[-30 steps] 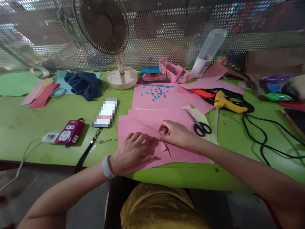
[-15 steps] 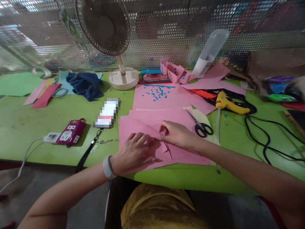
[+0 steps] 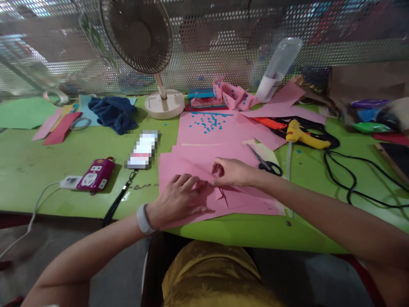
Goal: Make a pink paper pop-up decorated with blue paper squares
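Pink paper sheets [image 3: 179, 160] lie overlapping on the green table in front of me. My left hand [image 3: 179, 198] rests on them with its fingers stretched out and thumb apart, pressing the paper down. Just to its right, my right hand [image 3: 228, 172] is closed in a pinch on a folded piece of pink paper [image 3: 220, 194]; the exact spot between thumb and finger is hard to make out. A narrow pointed strip of that paper sticks out below the fingers. Black-handled scissors [image 3: 268, 164] lie beyond my right wrist, blades partly apart.
Small blue paper bits [image 3: 211, 123] lie scattered on a farther pink sheet. A yellow glue gun [image 3: 306, 137] with a black cord is at right. Left are a phone [image 3: 143, 149], a purple power bank-like device [image 3: 96, 175] and a blue cloth [image 3: 113, 115]. A fan [image 3: 164, 104] stands behind.
The view has shifted slightly. Both hands keep nearly the same place on the pink paper, and the right forearm covers a little more of the scissors' handles.
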